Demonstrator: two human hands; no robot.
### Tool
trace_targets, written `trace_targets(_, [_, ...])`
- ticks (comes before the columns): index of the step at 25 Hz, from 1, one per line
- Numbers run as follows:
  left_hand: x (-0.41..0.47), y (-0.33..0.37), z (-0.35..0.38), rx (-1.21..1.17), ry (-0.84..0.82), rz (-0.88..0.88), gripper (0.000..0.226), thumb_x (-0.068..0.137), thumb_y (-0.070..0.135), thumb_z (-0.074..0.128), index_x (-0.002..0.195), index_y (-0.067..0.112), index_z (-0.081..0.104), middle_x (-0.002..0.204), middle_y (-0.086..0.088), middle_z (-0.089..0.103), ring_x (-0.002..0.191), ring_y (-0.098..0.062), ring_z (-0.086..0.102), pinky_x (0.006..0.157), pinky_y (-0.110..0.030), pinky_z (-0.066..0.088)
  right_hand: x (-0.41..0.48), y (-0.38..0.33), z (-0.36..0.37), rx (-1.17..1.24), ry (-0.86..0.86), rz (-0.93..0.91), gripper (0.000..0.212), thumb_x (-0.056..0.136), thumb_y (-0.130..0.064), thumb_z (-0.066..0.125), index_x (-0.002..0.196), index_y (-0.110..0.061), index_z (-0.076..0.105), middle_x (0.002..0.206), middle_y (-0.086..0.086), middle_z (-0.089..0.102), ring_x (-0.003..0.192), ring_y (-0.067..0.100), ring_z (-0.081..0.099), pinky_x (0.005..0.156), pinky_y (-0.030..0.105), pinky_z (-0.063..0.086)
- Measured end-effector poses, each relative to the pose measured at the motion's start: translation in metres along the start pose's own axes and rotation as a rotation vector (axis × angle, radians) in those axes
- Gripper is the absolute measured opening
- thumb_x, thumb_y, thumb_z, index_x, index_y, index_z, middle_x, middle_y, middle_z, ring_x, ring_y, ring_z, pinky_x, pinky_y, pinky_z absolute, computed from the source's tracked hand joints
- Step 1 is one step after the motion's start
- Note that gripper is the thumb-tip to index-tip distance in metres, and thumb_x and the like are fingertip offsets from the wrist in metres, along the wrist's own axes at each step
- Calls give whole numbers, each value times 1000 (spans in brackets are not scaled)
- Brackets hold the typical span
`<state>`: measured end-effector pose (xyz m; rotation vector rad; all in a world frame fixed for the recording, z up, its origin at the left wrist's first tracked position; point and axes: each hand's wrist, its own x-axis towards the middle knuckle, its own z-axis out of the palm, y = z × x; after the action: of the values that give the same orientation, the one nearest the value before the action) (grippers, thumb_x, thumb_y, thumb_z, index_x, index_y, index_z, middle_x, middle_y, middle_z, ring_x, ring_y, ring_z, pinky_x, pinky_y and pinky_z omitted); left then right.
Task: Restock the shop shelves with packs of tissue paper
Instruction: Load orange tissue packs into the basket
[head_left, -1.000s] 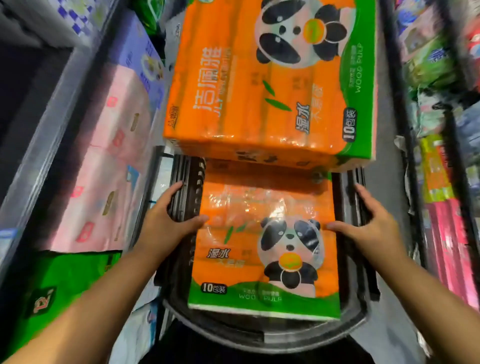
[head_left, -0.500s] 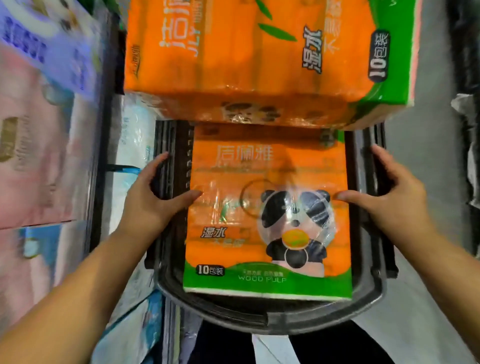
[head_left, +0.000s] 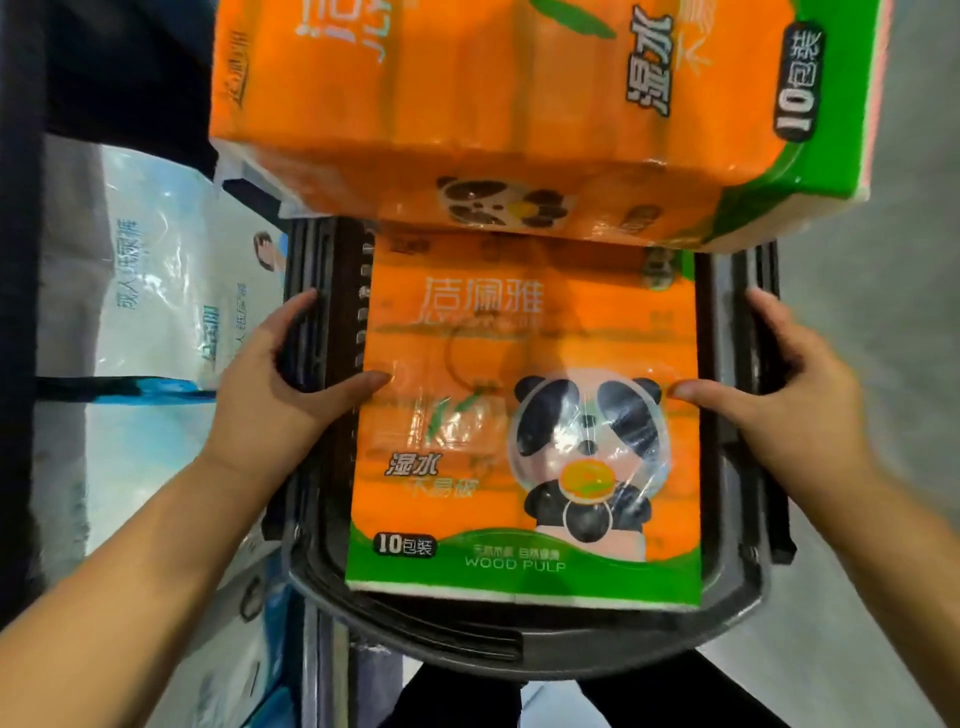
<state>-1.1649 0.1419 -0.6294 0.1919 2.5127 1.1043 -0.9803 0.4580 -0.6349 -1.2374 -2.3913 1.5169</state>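
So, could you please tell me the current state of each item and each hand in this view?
lower tissue pack: sealed, lying flat in the basket, panda side up.
upper tissue pack: sealed, overlapping the lower tissue pack's far end.
black basket: loaded, gripped on both sides.
left hand: straddles the left rim, thumb on the lower tissue pack.
right hand: straddles the right rim, thumb on the lower tissue pack.

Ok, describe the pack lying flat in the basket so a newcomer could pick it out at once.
Find the black basket low in the middle of the view. The orange tissue pack lies flat inside it. Unlike the second orange pack covering the basket's far end, its whole panda picture shows, above a green strip.
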Motion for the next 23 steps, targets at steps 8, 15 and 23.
trace_targets(8, [13,-28,2,48,-47,-42,96,56,47,81,140,27,38,131,16,41,111,15,36,83,8,26,6,14,26,1,-3,30,103,48,-42,81,142,-35,40,133,-16,47,123,4,47,100,22,38])
trace_targets(15, [3,-20,0,178,-97,-54,94,68,42,79,146,28,28,144,6,37,122,2,29,104,-24,30,1,9,24,-107,-41,26,100,55,-47,79,143,-32,35,130,-15,45,115,2,45,96,21,37])
trace_targets(23, [-72,72,-41,476,-287,76,104,67,57,76,150,24,23,155,-7,22,143,-23,19,115,-38,19,-77,-46,-51,-417,-116,122,103,73,-54,71,153,-24,13,148,17,34,135,32,35,107,46,34])
